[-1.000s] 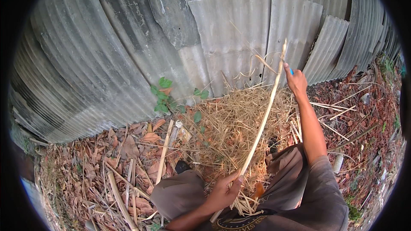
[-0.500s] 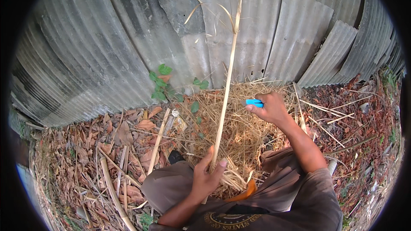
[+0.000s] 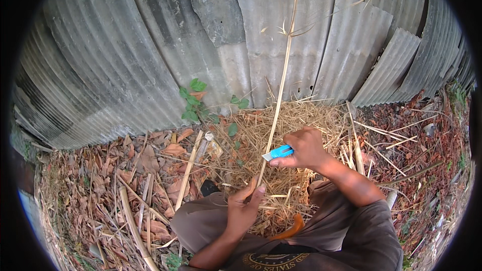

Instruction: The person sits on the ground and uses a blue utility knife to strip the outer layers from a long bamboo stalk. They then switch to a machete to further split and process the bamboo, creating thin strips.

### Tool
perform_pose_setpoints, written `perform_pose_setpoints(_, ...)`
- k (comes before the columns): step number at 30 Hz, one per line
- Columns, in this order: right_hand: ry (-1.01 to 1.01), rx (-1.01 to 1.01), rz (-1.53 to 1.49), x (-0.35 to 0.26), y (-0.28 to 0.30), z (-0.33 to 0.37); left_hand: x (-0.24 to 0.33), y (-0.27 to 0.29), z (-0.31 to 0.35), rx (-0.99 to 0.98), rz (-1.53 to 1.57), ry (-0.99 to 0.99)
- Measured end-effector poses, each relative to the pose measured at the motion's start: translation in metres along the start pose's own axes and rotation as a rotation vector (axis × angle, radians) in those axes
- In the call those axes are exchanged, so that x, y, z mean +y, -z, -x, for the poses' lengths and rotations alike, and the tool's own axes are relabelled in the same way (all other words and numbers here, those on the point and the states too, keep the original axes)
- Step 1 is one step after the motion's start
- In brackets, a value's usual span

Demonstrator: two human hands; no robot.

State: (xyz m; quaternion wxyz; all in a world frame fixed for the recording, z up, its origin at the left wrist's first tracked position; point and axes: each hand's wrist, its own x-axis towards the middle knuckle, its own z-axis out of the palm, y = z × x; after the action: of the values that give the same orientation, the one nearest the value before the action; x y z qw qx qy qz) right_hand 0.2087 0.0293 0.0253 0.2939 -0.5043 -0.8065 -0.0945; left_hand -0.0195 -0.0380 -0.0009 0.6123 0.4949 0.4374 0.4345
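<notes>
My left hand (image 3: 243, 213) grips the lower end of a long pale dry stalk (image 3: 282, 80) between thumb and fingers. The stalk leans up and away toward the metal wall, with thin dry leaf strands curling off its upper part. My right hand (image 3: 310, 149) is closed round a blue utility knife (image 3: 281, 152). Its short blade is out and lies against or just in front of the stalk, a little above my left hand; whether it touches I cannot tell. Below both hands lies a heap of straw-like shavings (image 3: 296, 190).
A corrugated metal sheet wall (image 3: 150, 60) stands across the far side. Dry brown leaves (image 3: 148, 155) and cut stalks (image 3: 187, 168) cover the ground at left; more thin sticks (image 3: 385, 156) lie at right. A curved orange-brown object (image 3: 291, 227) sits between my legs. A small green plant (image 3: 191, 104) grows by the wall.
My right hand has brought the knife down and left to the stalk. The stalk's top has swung right, and it looks turned in my left hand, which has shifted only slightly.
</notes>
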Motion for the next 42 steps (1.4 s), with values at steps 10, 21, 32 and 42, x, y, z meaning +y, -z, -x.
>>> perform_pose_setpoints(10, -0.093, 0.033, 0.133, -0.001, 0.002, -0.006, -0.003, -0.002, -0.001, 0.016, -0.216, -0.111)
perform_pose_setpoints(21, 0.032, 0.158, 0.256, 0.029, 0.019, -0.011, 0.003, -0.008, 0.000, -0.031, -0.483, -0.325)
perform_pose_setpoints(32, -0.604, 0.040, 0.358, 0.114, 0.024, 0.004, -0.005, -0.010, 0.010, -0.203, -0.665, -0.053)
perform_pose_setpoints(42, -0.573, -0.089, 0.300, 0.096, 0.013, 0.009, -0.001, 0.004, 0.015, -0.189, -0.761, -0.055)
